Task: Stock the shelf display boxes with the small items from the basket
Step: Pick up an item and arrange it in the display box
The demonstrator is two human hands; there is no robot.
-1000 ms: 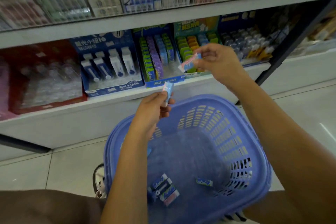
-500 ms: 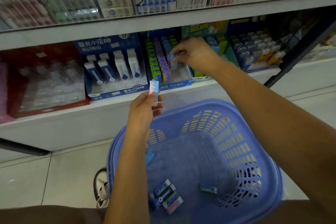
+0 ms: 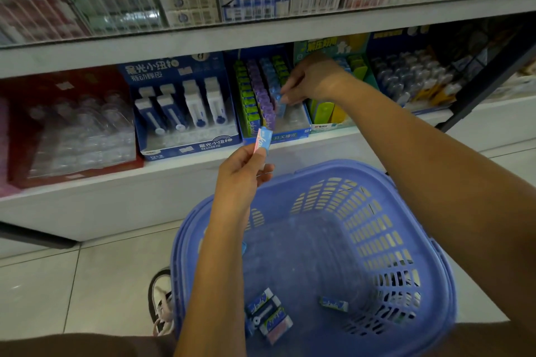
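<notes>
A blue plastic basket (image 3: 377, 182) sits on the floor in front of me with several small wrapped erasers (image 3: 268, 314) on its bottom. My left hand (image 3: 240, 174) pinches a pink-and-blue eraser (image 3: 263, 140) upright above the basket's far rim. My right hand (image 3: 309, 81) reaches into the blue display box (image 3: 285, 136) on the lower shelf, fingertips pinching a blue eraser (image 3: 280, 103) at the front of the blue row, beside purple and green rows.
The white shelf edge (image 3: 174, 171) runs just beyond the basket. A blue box of white push-erasers (image 3: 179, 113) stands left of the display box, a green box (image 3: 333, 107) right of it. A black shelf strut (image 3: 487, 84) slants at right. My shoe (image 3: 162, 298) is beside the basket.
My right hand has carried its eraser from above the basket into the display box and set it at the blue row. My left hand rose slightly, still holding its eraser.
</notes>
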